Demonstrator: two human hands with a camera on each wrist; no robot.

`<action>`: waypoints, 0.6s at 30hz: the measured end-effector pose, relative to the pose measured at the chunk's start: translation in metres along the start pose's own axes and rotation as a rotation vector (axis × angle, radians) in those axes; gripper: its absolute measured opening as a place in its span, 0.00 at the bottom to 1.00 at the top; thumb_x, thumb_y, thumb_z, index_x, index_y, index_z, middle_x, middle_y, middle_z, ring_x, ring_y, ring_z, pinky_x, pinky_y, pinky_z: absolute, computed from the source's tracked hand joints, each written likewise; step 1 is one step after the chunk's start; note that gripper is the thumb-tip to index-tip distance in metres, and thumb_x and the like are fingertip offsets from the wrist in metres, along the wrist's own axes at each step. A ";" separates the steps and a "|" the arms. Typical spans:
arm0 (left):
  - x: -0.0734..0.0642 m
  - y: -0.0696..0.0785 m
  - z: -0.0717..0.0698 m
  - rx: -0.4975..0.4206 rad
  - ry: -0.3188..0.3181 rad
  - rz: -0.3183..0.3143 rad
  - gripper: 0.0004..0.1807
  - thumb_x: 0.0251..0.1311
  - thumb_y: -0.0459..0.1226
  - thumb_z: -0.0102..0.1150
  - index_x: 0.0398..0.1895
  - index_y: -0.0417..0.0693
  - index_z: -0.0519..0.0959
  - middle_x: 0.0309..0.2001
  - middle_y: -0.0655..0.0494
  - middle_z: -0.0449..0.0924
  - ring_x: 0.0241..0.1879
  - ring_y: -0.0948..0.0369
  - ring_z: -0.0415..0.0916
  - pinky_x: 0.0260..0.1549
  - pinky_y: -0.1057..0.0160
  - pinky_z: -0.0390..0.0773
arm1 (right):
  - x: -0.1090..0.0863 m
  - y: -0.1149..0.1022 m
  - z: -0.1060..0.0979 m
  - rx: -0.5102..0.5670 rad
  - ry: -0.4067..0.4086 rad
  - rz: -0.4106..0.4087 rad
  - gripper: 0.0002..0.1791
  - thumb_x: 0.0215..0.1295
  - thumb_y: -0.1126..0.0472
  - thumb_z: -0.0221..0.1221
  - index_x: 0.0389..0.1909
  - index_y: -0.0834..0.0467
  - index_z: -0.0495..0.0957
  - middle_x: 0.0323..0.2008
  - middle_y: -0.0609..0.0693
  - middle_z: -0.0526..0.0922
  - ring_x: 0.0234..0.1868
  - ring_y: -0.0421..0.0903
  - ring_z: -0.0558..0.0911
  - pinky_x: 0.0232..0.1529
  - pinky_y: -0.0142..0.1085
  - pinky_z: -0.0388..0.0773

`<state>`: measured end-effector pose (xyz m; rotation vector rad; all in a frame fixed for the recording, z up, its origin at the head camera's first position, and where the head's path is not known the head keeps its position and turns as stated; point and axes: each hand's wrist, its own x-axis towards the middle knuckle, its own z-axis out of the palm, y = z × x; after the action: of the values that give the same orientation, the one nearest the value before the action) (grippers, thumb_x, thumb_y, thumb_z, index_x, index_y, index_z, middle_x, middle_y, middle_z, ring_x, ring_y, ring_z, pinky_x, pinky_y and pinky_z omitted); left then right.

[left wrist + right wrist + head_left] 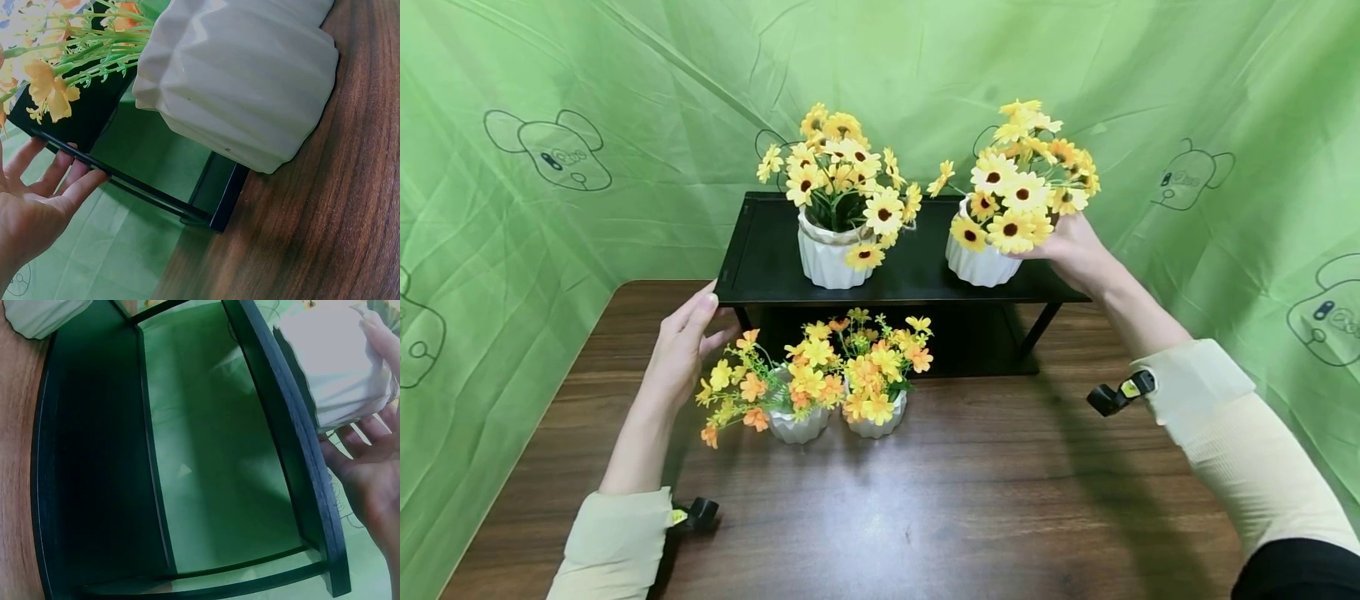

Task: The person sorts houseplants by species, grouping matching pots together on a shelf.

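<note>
A black two-tier shelf [895, 287] stands on the wooden table. At its left front corner my left hand [681, 337] holds the frame; in the left wrist view its fingers [87, 184] lie against a side bar. My right hand [1078, 254] grips a white flower pot [981, 258] with yellow daisies [1022, 196] at the right of the top tier; blossoms partly hide its fingers. In the right wrist view the thumb lies along that pot [340, 369], with the other fingers beneath. Left of it, on the same tier, sits a matching daisy pot [831, 258].
Two white pots, the left one [797, 425] and the right one [880, 421], with orange and yellow flowers stand side by side on the table [925, 500] before the shelf. Its dark lower tier [977, 346] lies behind them. Green cloth [700, 167] hangs around the table.
</note>
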<state>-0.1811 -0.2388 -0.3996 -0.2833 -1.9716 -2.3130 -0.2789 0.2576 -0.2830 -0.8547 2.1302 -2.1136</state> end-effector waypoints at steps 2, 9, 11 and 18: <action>0.000 0.000 0.000 0.003 0.001 0.000 0.28 0.79 0.46 0.49 0.78 0.48 0.66 0.69 0.61 0.73 0.59 0.62 0.75 0.54 0.71 0.85 | 0.002 0.003 -0.001 0.026 -0.016 0.006 0.46 0.53 0.87 0.62 0.73 0.59 0.64 0.65 0.52 0.74 0.61 0.45 0.79 0.58 0.30 0.85; 0.000 0.001 0.000 0.009 0.001 -0.005 0.29 0.79 0.46 0.49 0.78 0.48 0.66 0.69 0.60 0.73 0.60 0.62 0.75 0.54 0.71 0.85 | 0.010 0.012 -0.001 0.061 -0.004 0.025 0.49 0.51 0.89 0.62 0.73 0.58 0.62 0.67 0.51 0.71 0.63 0.44 0.77 0.60 0.30 0.84; 0.001 0.001 0.000 0.013 0.001 -0.008 0.29 0.79 0.47 0.49 0.78 0.49 0.66 0.70 0.60 0.72 0.60 0.63 0.75 0.55 0.71 0.85 | 0.012 0.014 -0.001 0.064 0.001 0.030 0.49 0.51 0.89 0.61 0.73 0.57 0.62 0.68 0.51 0.71 0.64 0.44 0.77 0.61 0.29 0.83; 0.000 0.002 0.000 0.030 0.004 -0.020 0.29 0.79 0.48 0.49 0.78 0.50 0.65 0.73 0.59 0.70 0.60 0.65 0.74 0.55 0.72 0.84 | 0.014 0.020 -0.002 0.108 -0.015 0.061 0.47 0.52 0.90 0.59 0.73 0.58 0.62 0.67 0.51 0.71 0.64 0.43 0.78 0.62 0.30 0.82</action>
<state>-0.1807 -0.2389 -0.3978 -0.2577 -2.0152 -2.2920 -0.2988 0.2528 -0.2964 -0.7816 1.9870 -2.1628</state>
